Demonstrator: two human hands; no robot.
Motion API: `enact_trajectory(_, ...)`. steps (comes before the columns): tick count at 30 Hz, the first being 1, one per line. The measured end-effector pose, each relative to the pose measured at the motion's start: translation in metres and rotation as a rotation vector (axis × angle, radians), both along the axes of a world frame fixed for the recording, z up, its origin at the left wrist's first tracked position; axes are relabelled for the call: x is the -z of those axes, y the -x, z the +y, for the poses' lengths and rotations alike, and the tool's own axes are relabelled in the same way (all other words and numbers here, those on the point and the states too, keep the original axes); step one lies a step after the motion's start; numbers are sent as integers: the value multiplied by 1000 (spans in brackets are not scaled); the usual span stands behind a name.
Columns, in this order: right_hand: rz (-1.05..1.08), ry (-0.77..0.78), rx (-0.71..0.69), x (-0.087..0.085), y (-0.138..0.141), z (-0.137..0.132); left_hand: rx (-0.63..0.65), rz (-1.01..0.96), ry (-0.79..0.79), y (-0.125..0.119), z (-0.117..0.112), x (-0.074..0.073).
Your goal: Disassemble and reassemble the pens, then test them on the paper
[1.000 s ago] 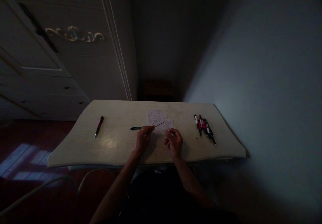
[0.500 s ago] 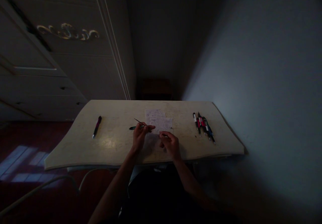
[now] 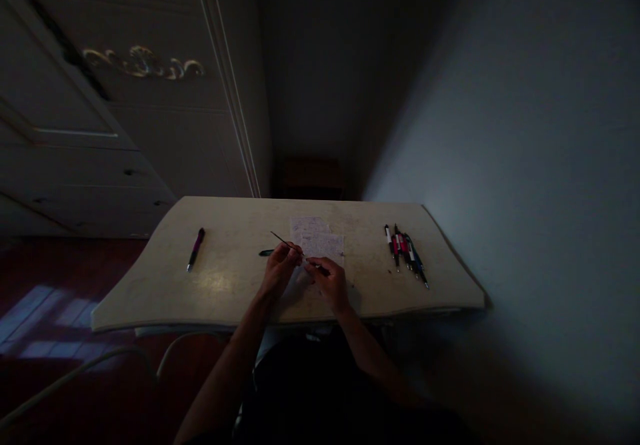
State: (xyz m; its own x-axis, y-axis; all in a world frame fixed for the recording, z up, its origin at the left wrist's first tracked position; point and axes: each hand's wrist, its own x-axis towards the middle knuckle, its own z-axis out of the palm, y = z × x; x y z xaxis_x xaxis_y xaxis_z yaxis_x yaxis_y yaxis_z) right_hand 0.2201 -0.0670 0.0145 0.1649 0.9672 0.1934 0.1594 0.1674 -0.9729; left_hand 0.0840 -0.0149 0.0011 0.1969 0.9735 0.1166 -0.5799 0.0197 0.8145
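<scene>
My left hand (image 3: 279, 271) pinches a thin, dark pen refill (image 3: 281, 239), which slants up and left out of the fingers. Its other end points down toward my right hand (image 3: 331, 286). That hand is closed in a pinch, fingertips meeting the refill's lower end; a small piece there is too dark and small to name. Just left of my left hand lies a dark pen barrel (image 3: 265, 253), partly hidden by the fingers. Beneath and beyond both hands, sheets of paper covered in writing (image 3: 327, 243) rest on the table.
The pale table (image 3: 235, 298) has a purple and black pen (image 3: 197, 249) on its left. Several pens (image 3: 406, 251) lie bunched on the right, with a tiny dark bit (image 3: 389, 271) nearby. A wall (image 3: 540, 198) borders the right side; a cabinet (image 3: 200, 145) stands at the back left.
My right hand has moved left and now meets my left hand at the refill's lower end. Before, a gap lay between them. The left hand's fingers have curled in more around the refill.
</scene>
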Motion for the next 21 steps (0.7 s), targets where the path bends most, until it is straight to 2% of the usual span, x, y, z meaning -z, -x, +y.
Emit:
enact_trajectory(7,13,-1,13,2,-1,0,20,98,-57,0,-1,0)
enact_trajectory(14,6,11,20,1,-4,-2,-22,199,-82,0,-4,-2)
enact_trajectory(21,-57,-18,1,9,-7,-1,5,284,-139,0,-3,-1)
